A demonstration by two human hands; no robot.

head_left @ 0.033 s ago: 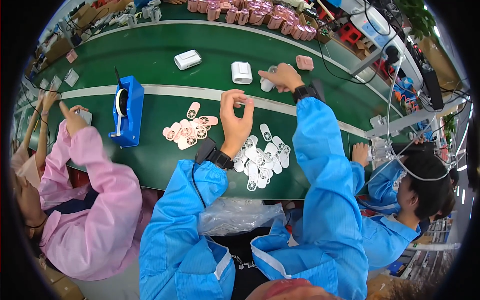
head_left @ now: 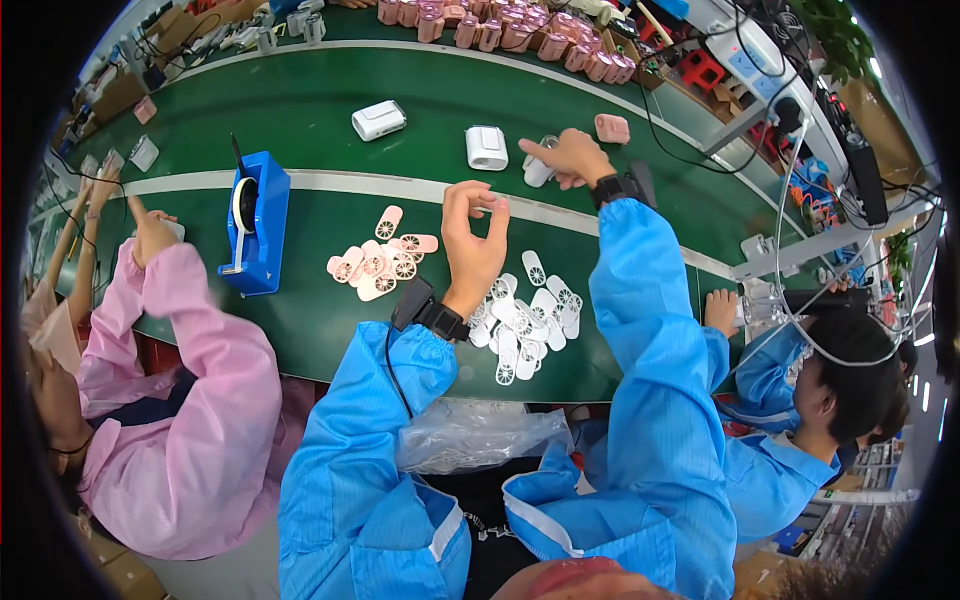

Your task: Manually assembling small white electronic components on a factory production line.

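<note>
My left hand [head_left: 474,238] hovers over the green table between two piles, its fingers loosely curled and the thumb apart, with nothing visible in it. Beside it lie flat white plates with round spoked grilles [head_left: 525,320] on the right and similar pink plates [head_left: 385,262] on the left. Farther off, my right hand [head_left: 578,158] reaches over the green belt, its digits spread beside a small white casing [head_left: 538,173]. One digit overlaps the casing's upper edge; a firm grip on it does not show. Another white casing [head_left: 486,148] stands just left.
A blue tape dispenser [head_left: 262,225] stands at left. On the belt are another white casing [head_left: 379,120] and a pink one [head_left: 612,129]. Co-workers sit on both sides, in a pink sleeve [head_left: 215,340] and a blue one [head_left: 790,365]. A clear plastic bag [head_left: 480,435] lies across my lap.
The whole view has shifted very slightly. The co-worker's hand at the left has moved a little; my hands hold nearly the same place.
</note>
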